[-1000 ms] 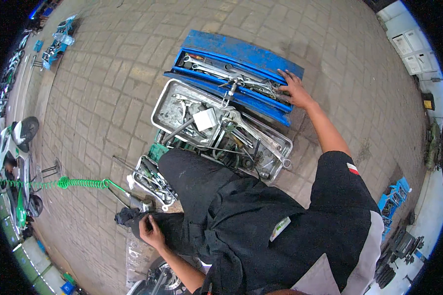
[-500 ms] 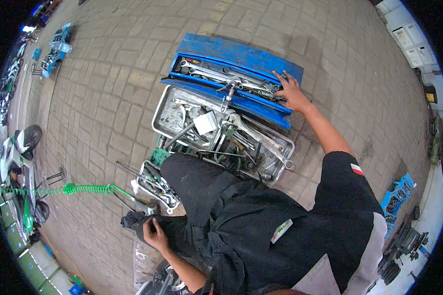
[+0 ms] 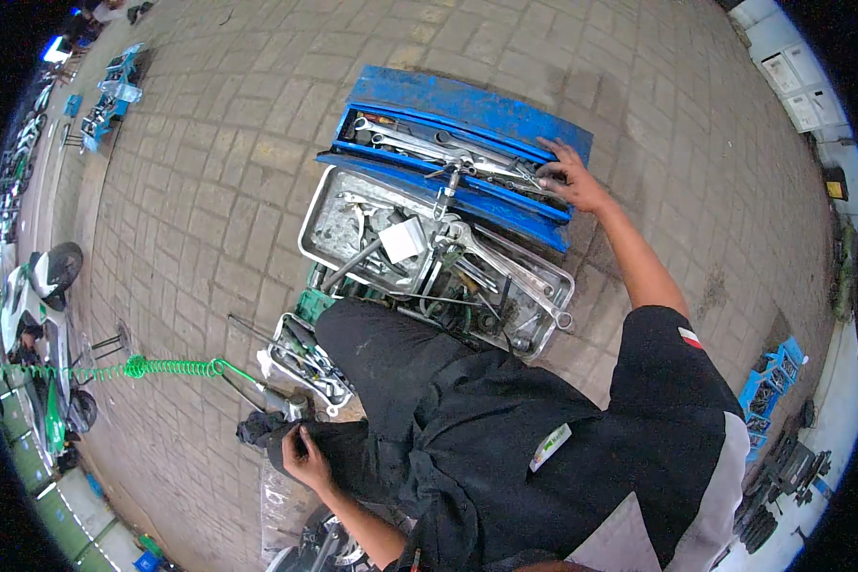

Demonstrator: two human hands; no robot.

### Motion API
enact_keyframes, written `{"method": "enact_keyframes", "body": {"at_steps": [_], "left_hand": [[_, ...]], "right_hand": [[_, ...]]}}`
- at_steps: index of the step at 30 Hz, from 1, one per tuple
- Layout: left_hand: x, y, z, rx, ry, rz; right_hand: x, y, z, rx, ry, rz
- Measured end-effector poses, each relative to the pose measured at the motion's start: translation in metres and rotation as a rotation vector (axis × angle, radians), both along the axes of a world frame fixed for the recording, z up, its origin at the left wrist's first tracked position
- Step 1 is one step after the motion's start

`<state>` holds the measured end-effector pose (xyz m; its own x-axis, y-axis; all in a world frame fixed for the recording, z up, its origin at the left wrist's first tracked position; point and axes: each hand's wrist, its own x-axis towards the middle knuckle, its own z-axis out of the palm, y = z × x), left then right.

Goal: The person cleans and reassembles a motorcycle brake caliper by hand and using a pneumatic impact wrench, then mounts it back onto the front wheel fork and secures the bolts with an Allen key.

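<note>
My right hand reaches into the open blue metal toolbox at upper centre, thumb and lower fingers on the end of a silver wrench among other wrenches, upper fingers stretched toward the lid. Below, two metal trays hold spanners, a breaker bar, loose tools and a white square item. A smaller tool tray lies beside my knee. My left hand rests curled on my dark trouser leg; what its fingers hold, if anything, is hidden.
A green coiled air hose runs to an air tool. Motorcycles line the left. Blue toolboxes stand far left and at right, with dark equipment. A white wall bounds the right.
My right hand's fingers have shifted from spread over the toolbox's edge to curling lower onto the wrenches. My left hand stays curled on the leg, shifted slightly in view.
</note>
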<state>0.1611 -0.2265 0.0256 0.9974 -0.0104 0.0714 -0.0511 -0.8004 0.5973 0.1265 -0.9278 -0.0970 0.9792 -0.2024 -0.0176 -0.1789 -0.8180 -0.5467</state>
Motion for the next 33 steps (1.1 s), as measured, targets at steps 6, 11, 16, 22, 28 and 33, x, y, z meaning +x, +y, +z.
{"method": "enact_keyframes", "body": {"at_steps": [6,11,16,22,28,33], "left_hand": [[0.000,0.004,0.000,-0.037,0.001,0.066],[0.022,-0.076,0.017,-0.335,0.062,0.002],[0.048,-0.198,0.048,-0.632,0.171,-0.348],[0.053,-0.241,0.068,-0.964,0.205,-0.325],[0.051,-0.236,0.067,-1.024,0.206,-0.403],[0.039,-0.230,0.049,-0.934,0.324,-0.374]], "right_hand": [[0.026,0.072,0.100,0.695,-0.010,-0.298],[0.061,0.158,0.167,0.552,-0.354,0.201],[0.087,0.220,0.200,0.470,-0.517,0.501],[0.093,0.252,0.218,0.478,-0.534,0.608],[0.086,0.250,0.209,0.507,-0.546,0.663],[0.063,0.253,0.175,0.389,-0.564,0.648]]}}
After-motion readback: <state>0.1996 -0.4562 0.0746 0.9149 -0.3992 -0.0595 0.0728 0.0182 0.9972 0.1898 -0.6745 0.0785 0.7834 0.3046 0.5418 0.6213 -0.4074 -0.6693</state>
